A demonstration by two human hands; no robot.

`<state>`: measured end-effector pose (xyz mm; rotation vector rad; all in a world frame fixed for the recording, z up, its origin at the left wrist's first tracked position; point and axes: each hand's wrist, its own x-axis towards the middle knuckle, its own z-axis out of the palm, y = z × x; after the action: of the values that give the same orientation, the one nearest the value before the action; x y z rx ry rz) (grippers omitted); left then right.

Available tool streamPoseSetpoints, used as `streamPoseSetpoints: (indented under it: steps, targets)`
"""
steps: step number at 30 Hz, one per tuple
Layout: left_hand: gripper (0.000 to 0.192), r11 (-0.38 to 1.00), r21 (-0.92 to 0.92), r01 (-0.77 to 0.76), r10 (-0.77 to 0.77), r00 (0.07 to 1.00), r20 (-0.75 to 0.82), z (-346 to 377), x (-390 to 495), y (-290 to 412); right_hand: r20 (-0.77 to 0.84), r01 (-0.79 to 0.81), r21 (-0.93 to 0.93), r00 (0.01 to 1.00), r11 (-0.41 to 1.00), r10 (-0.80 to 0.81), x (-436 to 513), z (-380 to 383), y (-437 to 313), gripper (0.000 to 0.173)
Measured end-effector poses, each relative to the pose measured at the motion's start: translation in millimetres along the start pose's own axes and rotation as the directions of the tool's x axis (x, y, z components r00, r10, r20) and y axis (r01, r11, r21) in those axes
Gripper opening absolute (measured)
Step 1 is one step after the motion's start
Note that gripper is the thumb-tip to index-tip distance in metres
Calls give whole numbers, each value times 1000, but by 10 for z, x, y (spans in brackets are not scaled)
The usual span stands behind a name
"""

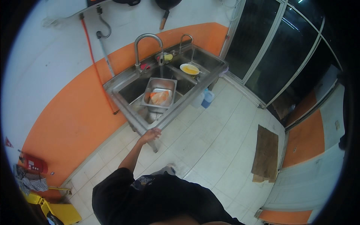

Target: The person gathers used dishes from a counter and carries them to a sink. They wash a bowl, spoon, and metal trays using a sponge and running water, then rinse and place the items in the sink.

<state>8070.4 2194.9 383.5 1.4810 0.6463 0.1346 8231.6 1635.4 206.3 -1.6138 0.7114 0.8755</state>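
My left hand (151, 135) is by the near corner of a stainless steel double sink (168, 115), its fingers apart with nothing held. My right hand is out of view. A metal pan (173, 90) with an orange and whitish item (159, 98) in it sits tilted in the nearer basin, below the large gooseneck faucet (148, 35). In the farther basin is a white bowl (182, 66) holding something yellow, close to the stream from the small faucet (186, 35). A yellow-green item (168, 57) lies in a small dish at the sink's back ledge, and a red item (145, 67) lies nearer.
Plastic jugs (207, 99) with blue stand under the sink. Flattened cardboard (265, 153) lies on the tiled floor at right. A red fire extinguisher (34, 163) and a yellow bin (63, 213) are at lower left. A wok (168, 3) hangs on the wall.
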Motion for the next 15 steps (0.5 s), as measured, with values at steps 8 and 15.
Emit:
streamPoseSetpoints:
  steps: [8,15]
  targets:
    - [25,990,18,-138,138,990,-32,63,2319,1488,-30,-58,146,998,988,63,923,336,-1227,24]
    - [22,981,-77,-178,120,868,-482,-160,3164,1299,186,358,-277,930,892,-316,2347,1626,-4531,28]
